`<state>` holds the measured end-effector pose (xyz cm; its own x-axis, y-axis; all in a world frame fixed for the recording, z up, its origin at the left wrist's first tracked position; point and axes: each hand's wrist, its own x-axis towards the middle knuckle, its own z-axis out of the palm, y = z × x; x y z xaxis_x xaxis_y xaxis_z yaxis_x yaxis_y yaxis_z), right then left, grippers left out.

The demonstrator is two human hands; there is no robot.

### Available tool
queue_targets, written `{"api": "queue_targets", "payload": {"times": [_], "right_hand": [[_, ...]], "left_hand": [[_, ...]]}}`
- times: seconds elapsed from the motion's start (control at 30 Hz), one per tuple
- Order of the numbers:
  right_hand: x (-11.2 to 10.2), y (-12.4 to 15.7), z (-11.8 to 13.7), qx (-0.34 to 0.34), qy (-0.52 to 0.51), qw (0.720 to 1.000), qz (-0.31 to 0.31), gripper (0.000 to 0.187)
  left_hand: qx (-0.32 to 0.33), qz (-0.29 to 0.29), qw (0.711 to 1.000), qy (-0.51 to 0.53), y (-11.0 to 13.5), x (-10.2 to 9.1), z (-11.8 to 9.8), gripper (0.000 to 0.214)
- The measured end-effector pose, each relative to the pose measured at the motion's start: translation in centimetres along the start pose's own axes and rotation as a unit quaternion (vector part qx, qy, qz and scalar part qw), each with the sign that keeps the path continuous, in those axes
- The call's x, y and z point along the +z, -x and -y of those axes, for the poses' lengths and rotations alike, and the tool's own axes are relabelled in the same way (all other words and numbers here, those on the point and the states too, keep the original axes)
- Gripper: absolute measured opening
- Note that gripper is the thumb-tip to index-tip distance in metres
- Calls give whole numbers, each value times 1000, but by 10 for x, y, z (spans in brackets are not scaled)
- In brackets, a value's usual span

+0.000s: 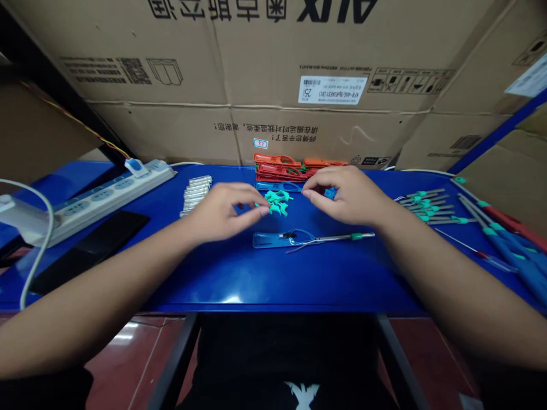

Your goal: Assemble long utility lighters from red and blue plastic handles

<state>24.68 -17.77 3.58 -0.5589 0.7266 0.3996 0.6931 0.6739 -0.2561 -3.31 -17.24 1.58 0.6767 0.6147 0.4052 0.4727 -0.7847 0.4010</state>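
My left hand (224, 209) hovers at the left edge of a small heap of green plastic clips (277, 202), its thumb and forefinger pinched on one of them. My right hand (348, 193) lies just right of the heap with the fingers curled inward, its fingertips by a small blue piece (329, 193); what it grips is hidden. On the blue table (273, 279) in front of both hands lies a clear blue handle with a thin metal rod and green collar (310, 237).
Orange and blue handles (290, 168) are stacked behind the heap. Silver tubes (195, 193) lie at the left, a power strip (106, 191) and a black phone (92, 242) further left. Green-collared rods (429, 206) and long blue tools (508, 239) lie right. Cardboard boxes (273, 74) stand behind.
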Motion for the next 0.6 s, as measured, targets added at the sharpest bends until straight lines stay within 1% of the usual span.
{"api": "queue_targets", "payload": {"times": [0.03, 0.1, 0.13, 0.17, 0.2, 0.23, 0.3, 0.33, 0.37, 0.4, 0.5, 0.6], "right_hand": [[6, 0, -2, 5, 1, 1000, -22, 20], [18, 4, -10, 10, 18, 999, -39, 20], [23, 6, -14, 11, 27, 999, -38, 20], [26, 9, -19, 12, 32, 999, -34, 20], [28, 12, -23, 16, 30, 999, -32, 20], [29, 14, -26, 21, 24, 999, -31, 20], [28, 15, -29, 25, 13, 999, -25, 21], [28, 15, -30, 25, 13, 999, -20, 20], [27, 15, -30, 25, 16, 999, -13, 20], [27, 15, -29, 24, 19, 1000, -7, 20], [27, 15, -27, 21, 22, 1000, 7, 20], [28, 16, -27, 18, 22, 999, 15, 20]], "left_hand": [[-45, -20, 998, -28, 0, -13, 4, 33], [-131, -63, 984, -103, 1, -37, 17, 37], [-165, -69, 973, -143, 2, -48, 25, 38], [-195, -57, 963, -177, 3, -57, 34, 38], [-221, -23, 954, -203, 5, -65, 44, 37], [-241, 26, 945, -218, 6, -70, 54, 34], [-263, 139, 932, -208, 8, -74, 70, 30], [-267, 179, 926, -196, 8, -73, 75, 29], [-268, 204, 923, -187, 9, -72, 78, 28], [-265, 216, 922, -183, 9, -70, 80, 27], [-251, 238, 919, -189, 8, -66, 76, 24], [-274, 278, 900, -193, 8, -68, 71, 20]]}}
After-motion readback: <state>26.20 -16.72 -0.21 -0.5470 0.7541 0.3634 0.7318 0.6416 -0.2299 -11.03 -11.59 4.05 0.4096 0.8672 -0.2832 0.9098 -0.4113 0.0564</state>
